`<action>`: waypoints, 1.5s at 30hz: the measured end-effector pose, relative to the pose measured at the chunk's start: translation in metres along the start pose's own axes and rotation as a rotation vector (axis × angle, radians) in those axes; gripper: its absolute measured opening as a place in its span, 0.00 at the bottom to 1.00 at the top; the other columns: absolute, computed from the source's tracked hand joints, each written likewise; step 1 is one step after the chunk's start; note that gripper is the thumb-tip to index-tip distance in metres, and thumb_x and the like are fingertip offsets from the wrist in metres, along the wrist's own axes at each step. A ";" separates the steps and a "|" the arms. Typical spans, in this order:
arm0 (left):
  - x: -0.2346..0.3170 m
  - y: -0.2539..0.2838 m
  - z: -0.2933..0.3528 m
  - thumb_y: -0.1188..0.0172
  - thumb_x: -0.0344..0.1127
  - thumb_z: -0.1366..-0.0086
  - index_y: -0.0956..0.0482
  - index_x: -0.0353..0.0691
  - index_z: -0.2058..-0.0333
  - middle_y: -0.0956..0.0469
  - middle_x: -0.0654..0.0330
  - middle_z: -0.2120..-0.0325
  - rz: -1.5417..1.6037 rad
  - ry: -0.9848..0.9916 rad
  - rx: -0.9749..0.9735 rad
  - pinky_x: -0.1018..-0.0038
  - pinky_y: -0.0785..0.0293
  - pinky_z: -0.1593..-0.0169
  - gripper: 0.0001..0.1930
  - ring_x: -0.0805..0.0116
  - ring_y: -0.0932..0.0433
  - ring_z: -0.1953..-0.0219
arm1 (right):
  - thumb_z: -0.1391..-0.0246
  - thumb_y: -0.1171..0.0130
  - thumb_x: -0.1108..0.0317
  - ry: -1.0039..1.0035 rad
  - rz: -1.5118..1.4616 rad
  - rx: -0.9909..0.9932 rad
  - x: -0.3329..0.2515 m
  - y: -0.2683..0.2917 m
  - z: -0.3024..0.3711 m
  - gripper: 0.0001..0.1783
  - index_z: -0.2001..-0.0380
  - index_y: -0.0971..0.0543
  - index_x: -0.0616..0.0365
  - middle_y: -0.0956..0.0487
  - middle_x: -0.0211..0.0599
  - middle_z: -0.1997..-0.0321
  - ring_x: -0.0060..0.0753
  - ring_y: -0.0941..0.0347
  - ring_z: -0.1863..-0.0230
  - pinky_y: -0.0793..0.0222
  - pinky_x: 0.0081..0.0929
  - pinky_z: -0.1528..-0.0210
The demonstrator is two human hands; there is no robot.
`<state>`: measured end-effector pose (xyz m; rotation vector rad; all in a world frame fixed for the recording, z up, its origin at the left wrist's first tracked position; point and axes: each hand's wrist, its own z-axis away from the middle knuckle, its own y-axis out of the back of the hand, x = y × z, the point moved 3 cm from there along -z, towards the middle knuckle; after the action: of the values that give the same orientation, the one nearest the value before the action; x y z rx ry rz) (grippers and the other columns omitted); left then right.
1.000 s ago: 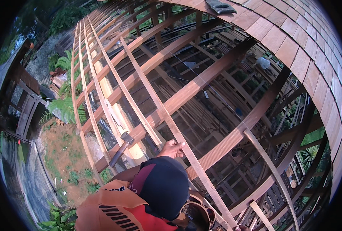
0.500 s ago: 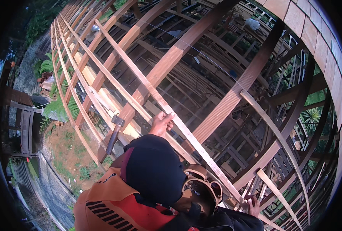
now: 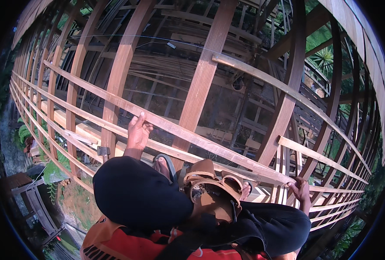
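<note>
A long wooden batten point(image 3: 192, 136) slants across the roof rafters in front of me. My left hand point(image 3: 139, 131) grips its lower edge left of the middle, thumb up against the wood and fingers curled. At its right end my right hand point(image 3: 300, 190) is closed around the tip. Just below runs a second batten point(image 3: 171, 149), roughly parallel to the first. Beside my left forearm the metal head of a hammer-like tool point(image 3: 103, 151) shows; my sleeve hides much of its handle. A tan leather tool pouch point(image 3: 214, 190) hangs at my waist.
Thick brown rafters point(image 3: 207, 69) rise away, with open gaps and timber framing far below. Another batten point(image 3: 283, 86) crosses them at upper right, and a short strip point(image 3: 318, 157) lies lower right. Wooden shingles point(image 3: 353, 30) edge the far right. My sandalled foot point(image 3: 164, 167) rests among the battens.
My view has swung, so the roof frame now lies flatter across the picture. Both hands remain on the batten; its right end and my right hand now show more fully.
</note>
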<state>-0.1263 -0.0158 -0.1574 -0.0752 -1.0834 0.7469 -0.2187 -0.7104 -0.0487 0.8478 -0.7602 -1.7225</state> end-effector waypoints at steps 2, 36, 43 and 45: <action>0.003 -0.015 0.012 0.40 0.49 0.30 0.29 0.43 0.59 0.23 0.63 0.68 0.084 0.057 0.032 0.74 0.25 0.66 0.16 0.71 0.22 0.65 | 0.61 0.29 0.32 0.169 0.031 0.150 0.006 -0.009 0.002 0.40 0.80 0.26 0.65 0.27 0.46 0.80 0.52 0.28 0.75 0.34 0.44 0.69; 0.227 0.056 -0.263 0.33 0.58 0.43 0.52 0.25 0.31 0.36 0.34 0.37 -0.611 -0.481 0.430 0.63 0.39 0.32 0.55 0.46 0.35 0.34 | 0.48 0.35 0.43 0.579 0.035 0.267 -0.419 0.032 -0.196 0.31 0.68 0.27 0.65 0.26 0.52 0.82 0.58 0.25 0.76 0.31 0.46 0.68; 0.178 0.040 -0.267 0.30 0.31 0.44 0.65 0.27 0.29 0.40 0.38 0.34 -0.449 -0.542 0.187 0.71 0.38 0.34 0.56 0.57 0.35 0.34 | 0.53 0.27 0.57 0.668 -0.111 0.380 -0.378 0.021 -0.218 0.30 0.53 0.25 0.64 0.26 0.51 0.54 0.53 0.26 0.60 0.29 0.43 0.59; 0.180 0.047 -0.264 0.32 0.31 0.41 0.68 0.34 0.28 0.58 0.40 0.27 -0.265 -0.536 0.108 0.67 0.43 0.30 0.56 0.58 0.50 0.27 | 0.54 0.27 0.67 0.672 -0.215 0.475 -0.375 0.012 -0.217 0.36 0.42 0.30 0.62 0.28 0.53 0.47 0.56 0.27 0.48 0.29 0.43 0.46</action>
<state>0.1115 0.2025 -0.1673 0.3747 -1.5222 0.5954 0.0522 -0.3742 -0.0911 1.7734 -0.6264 -1.3021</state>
